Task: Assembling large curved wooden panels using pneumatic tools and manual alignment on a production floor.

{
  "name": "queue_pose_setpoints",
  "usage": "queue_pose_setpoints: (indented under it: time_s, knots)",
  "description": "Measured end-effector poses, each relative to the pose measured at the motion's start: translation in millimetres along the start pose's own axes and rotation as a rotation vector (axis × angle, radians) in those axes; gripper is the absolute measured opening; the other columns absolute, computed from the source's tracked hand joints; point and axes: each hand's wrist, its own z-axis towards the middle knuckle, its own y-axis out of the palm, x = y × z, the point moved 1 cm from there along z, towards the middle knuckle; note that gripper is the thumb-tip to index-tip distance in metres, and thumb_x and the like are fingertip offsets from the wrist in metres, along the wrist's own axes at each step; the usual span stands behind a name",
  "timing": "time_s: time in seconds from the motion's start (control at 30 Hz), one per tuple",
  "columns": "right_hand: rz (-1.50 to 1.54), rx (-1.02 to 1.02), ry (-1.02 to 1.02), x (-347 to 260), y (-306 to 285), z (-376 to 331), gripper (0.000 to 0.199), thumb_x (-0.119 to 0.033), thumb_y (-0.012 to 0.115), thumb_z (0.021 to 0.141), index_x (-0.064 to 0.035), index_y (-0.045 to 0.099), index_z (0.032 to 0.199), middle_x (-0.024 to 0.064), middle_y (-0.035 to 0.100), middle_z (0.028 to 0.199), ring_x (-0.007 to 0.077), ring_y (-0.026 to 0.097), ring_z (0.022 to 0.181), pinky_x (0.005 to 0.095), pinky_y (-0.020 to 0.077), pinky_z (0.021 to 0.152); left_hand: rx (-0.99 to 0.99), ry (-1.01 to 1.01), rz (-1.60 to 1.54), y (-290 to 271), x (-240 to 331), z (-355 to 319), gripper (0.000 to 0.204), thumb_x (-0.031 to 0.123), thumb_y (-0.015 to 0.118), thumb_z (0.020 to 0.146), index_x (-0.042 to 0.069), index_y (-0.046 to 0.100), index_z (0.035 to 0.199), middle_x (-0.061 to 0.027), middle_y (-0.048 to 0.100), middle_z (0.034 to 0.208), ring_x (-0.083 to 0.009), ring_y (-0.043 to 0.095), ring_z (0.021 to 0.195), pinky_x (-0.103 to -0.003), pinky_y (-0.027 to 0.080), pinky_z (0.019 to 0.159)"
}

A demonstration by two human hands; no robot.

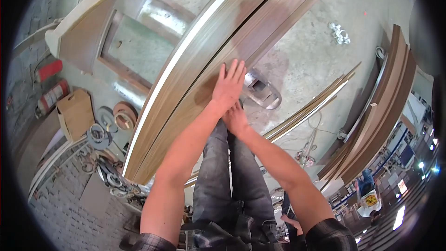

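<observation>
Two long wood-grain panels [200, 81] lie side by side with a dark gap between them, running from lower left to the top. A white strip lines their far left edge. My left hand [227, 87] rests flat on the nearer panel by its right edge, fingers stretched out and pointing away. Close below it, my right hand [236, 120] is at the panel's near edge, partly under my left wrist. Its fingertips are mostly hidden, so I cannot see whether they grip the edge.
A grey oval-ended metal piece [264, 92] and thin strips [309, 107] lie right of the panels. Longer brown boards [383, 111] stand farther right. At left are a framed panel [83, 32], a cardboard box [75, 114], red cylinders [52, 95] and tape rolls [124, 115]. A person [369, 200] is at lower right.
</observation>
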Motion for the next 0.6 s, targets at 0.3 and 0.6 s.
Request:
queue_pose_setpoints:
  time_s: [0.3,0.6]
  knots:
    - [0.456,0.471,0.326,77,-32,-18,0.053,-0.012,0.067,0.068,0.0010,0.052,0.118,0.0203,0.047,0.126,0.0359,0.044,0.119,0.0433,0.0377,0.098,-0.463,0.122,0.436,3,14,14,0.059,0.030,0.043,0.090,0.004,0.032,0.142,-0.0160,0.020,0.150,-0.0399,0.011,0.138,-0.067,0.018,0.102]
    - [1.628,1.018,0.975,239,-36,57,0.061,-0.017,0.073,0.077,0.0099,0.045,0.123,0.0229,0.060,0.108,0.0231,0.061,0.092,0.0338,0.0490,0.072,-0.374,0.047,0.215,8,32,27,0.057,0.022,0.044,0.087,0.001,0.035,0.139,-0.0193,0.019,0.150,-0.0379,0.012,0.139,-0.070,0.017,0.101]
